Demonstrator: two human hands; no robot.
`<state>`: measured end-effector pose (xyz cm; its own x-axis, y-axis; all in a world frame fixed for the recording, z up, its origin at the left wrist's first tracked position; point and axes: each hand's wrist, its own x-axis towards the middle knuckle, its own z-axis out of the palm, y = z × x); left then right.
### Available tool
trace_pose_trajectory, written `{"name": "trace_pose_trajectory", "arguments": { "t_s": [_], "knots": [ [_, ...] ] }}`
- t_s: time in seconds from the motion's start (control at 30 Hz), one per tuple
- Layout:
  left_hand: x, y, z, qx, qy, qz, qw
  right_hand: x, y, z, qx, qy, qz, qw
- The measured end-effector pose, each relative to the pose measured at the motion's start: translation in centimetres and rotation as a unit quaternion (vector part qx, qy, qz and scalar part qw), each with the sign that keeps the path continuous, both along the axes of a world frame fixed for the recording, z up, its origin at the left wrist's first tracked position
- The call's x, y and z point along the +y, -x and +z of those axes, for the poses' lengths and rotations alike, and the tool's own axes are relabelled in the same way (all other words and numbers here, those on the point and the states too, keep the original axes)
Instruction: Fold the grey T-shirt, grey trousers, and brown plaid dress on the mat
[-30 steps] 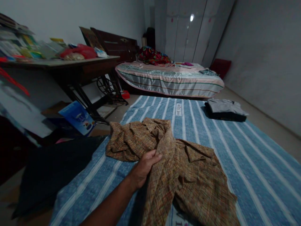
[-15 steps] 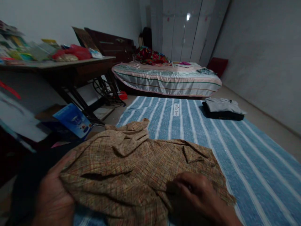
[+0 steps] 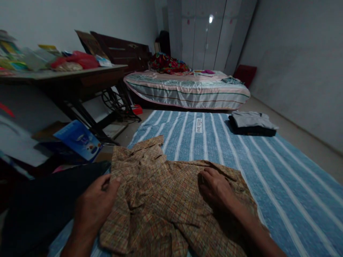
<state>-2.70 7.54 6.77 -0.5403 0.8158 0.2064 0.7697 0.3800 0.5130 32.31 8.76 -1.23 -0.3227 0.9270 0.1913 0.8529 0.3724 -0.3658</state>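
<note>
A brown plaid shirt (image 3: 160, 189) lies spread and wrinkled in front of me, its collar end pointing away. My left hand (image 3: 98, 200) is at the shirt's left edge, thumb and curled fingers closed on the cloth there. Over the right part of the shirt is my right hand (image 3: 218, 187), its fingers bunched together with the tips down at the fabric. What lies beneath those fingers is partly hidden. Under the shirt is a blue sheet with white stripes (image 3: 184, 135).
Folded grey and black clothes (image 3: 253, 123) sit on the sheet's far right. A bed (image 3: 187, 89) stands beyond. On the left are a cluttered sewing-machine table (image 3: 107, 71) and a blue box (image 3: 80, 139). My dark-clothed leg (image 3: 53, 192) lies beside the sheet.
My left hand has moved right and come out from under the shirt's left side, which now lies flatter and narrower. My right hand has moved forward over the cloth.
</note>
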Motion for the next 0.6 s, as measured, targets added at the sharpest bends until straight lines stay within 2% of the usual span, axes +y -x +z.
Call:
{"name": "trace_pose_trajectory", "arguments": {
  "t_s": [0.1, 0.3, 0.43, 0.6],
  "knots": [
    [1.0, -0.6, -0.2, 0.027, 0.038, -0.008, 0.999, -0.1, 0.3, -1.2, -0.013, -0.017, -0.01, 1.0],
    [2.9, -1.4, -1.5, 0.048, 0.091, -0.087, 0.991, 0.0, 0.1, -2.6, 0.002, -0.092, -0.006, 0.996],
    [3.8, -1.1, -2.4, 0.079, 0.129, -0.131, 0.98, 0.0, 0.2, -3.1, 0.012, -0.116, -0.013, 0.993],
    [4.0, 0.1, -3.6, 0.107, 0.109, -0.168, 0.974, 0.0, 0.2, -3.3, 0.017, -0.126, -0.016, 0.992]
  ]
}}
